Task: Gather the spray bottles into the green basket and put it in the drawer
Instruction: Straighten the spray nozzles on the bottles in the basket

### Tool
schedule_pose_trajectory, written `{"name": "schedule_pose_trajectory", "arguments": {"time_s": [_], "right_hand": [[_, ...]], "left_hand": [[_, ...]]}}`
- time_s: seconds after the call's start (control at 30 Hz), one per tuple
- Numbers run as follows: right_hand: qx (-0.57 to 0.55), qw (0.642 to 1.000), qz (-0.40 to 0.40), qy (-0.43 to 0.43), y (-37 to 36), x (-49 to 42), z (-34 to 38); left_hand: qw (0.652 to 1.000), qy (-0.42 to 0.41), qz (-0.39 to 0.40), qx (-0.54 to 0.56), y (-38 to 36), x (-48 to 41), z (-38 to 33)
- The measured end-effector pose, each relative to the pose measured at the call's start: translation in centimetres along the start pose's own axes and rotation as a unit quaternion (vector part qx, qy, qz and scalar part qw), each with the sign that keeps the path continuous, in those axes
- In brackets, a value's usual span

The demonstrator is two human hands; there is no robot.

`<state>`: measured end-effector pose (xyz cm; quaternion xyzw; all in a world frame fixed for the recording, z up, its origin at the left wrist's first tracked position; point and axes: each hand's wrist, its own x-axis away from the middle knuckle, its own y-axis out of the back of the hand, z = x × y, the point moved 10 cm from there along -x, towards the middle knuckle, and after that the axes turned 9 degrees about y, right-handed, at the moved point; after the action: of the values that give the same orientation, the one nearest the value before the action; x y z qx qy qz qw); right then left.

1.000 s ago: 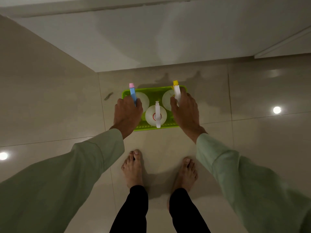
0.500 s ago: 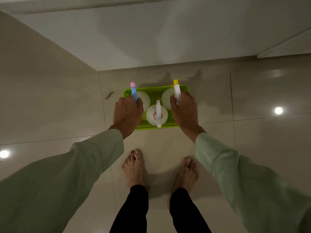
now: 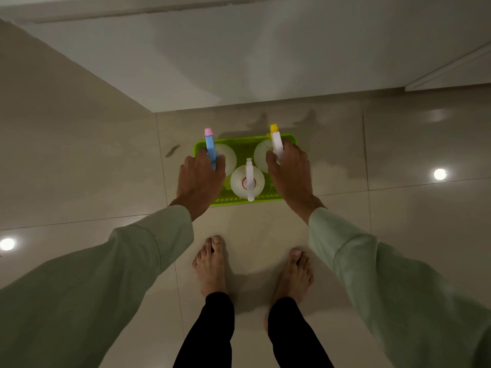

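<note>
While the green basket point(image 3: 245, 146) sits on the shiny tile floor point(image 3: 398, 221) near the wall point(image 3: 239, 62), three spray bottles stand inside it. The left hand point(image 3: 199, 181) is closed around the bottle with the blue sprayer point(image 3: 211, 151) at the basket's left side. The right hand point(image 3: 291, 173) is closed around the bottle with the yellow tip point(image 3: 275, 140) at its right side. Between both hands stands the white bottle point(image 3: 247, 181), untouched. Two bare feet point(image 3: 211, 264) stand just behind the basket.

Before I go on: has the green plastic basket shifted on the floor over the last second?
No. The green plastic basket keeps its place against the tile joint to its left and the white cabinet base behind it.
</note>
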<state>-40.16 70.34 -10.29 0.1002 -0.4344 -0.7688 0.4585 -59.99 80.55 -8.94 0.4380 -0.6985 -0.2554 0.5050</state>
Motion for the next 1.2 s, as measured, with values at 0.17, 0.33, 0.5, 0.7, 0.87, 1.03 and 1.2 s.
{"name": "schedule_pose_trajectory", "arguments": {"time_s": [0.17, 0.33, 0.5, 0.7, 0.87, 1.03, 1.2], "right_hand": [[-0.072, 0.997, -0.006, -0.036, 0.6, 1.3, 0.0], [-0.021, 0.989, -0.145, 0.008, 2.8, 7.6, 3.0], [0.044, 0.998, -0.034, 0.043, -2.2, 9.0, 4.5], [0.098, 0.994, 0.007, 0.054, -3.9, 7.2, 4.3], [0.117, 0.99, 0.011, 0.082, -3.7, 7.0, 4.3], [0.064, 0.996, 0.025, 0.059, -3.4, 7.3, 3.8], [0.007, 0.997, -0.07, 0.041, 0.7, 8.8, 2.6]], "left_hand": [[0.999, -0.033, 0.023, 0.018, -0.2, 1.0, 0.1], [0.998, -0.043, 0.006, 0.05, 0.5, 2.5, 0.8], [0.998, -0.02, 0.005, 0.058, 0.1, 3.7, 2.2], [0.999, -0.015, 0.006, 0.051, 0.3, 4.0, 2.8], [0.999, -0.018, -0.002, 0.048, 0.7, 4.0, 2.9], [0.998, -0.029, -0.001, 0.053, 0.7, 3.8, 2.7], [0.997, -0.044, 0.004, 0.07, 1.1, 4.0, 2.9]]}}
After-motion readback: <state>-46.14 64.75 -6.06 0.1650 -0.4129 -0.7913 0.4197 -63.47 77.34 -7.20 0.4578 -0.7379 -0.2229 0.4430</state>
